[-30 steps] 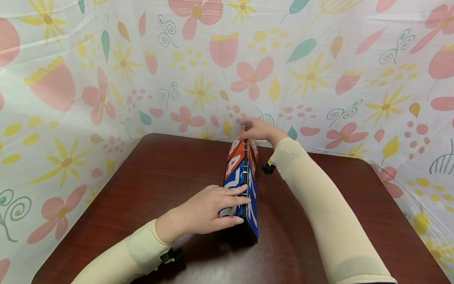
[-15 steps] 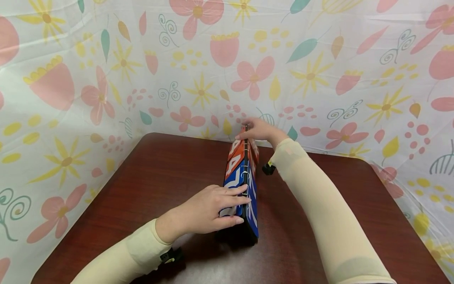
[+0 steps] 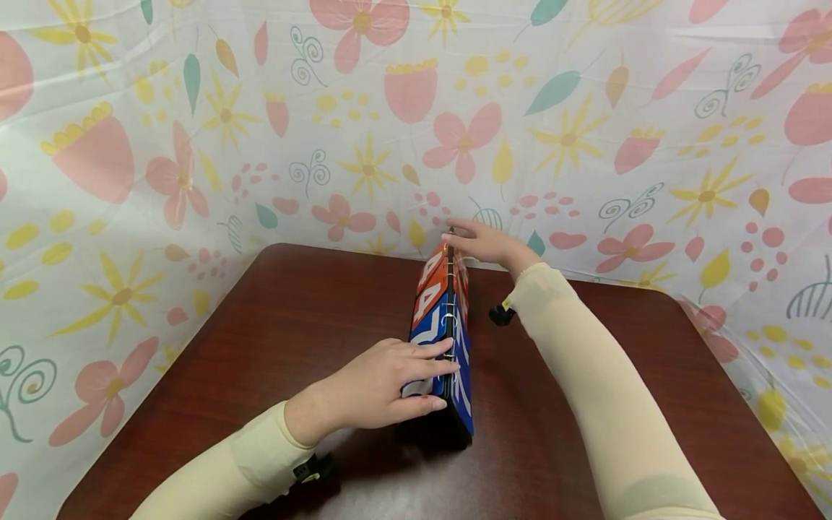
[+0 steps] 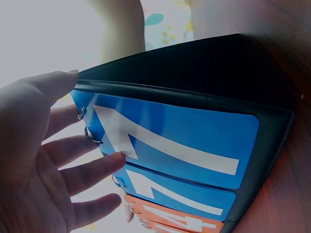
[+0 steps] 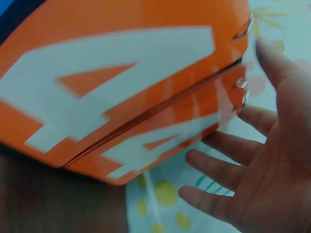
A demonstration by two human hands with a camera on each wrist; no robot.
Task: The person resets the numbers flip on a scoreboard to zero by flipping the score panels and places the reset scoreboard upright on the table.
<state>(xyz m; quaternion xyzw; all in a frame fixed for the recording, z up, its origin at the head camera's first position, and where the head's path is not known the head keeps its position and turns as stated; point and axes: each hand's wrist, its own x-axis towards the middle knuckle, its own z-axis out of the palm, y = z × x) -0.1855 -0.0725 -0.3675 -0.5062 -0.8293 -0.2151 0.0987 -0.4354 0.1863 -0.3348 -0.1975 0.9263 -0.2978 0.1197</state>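
A tabletop flip scoreboard (image 3: 429,297) stands like a tent on the table, end toward me, with ringed number cards along its ridge. Its near half carries blue cards (image 4: 194,131) showing white 7s; the far half has orange cards (image 5: 160,24) with white 4s. My left hand (image 3: 383,379) rests on the near end, its spread fingers lying across the ridge and the thumb at the near corner. At the far end my right hand (image 3: 484,242) is right by the top edge, fingers extended and spread beside the rings (image 5: 240,85), gripping nothing.
The dark red-brown wooden table (image 3: 292,310) lies beneath the scoreboard. A white curtain (image 3: 572,180) with a pastel flower print hangs behind it and along the left side. Small black cameras (image 3: 500,313) sit under both wrists, over cream sleeves (image 3: 585,375).
My right hand has shifted slightly to the right and its fingers have loosened from the far orange cards. The left hand and the scoreboard stay in place.
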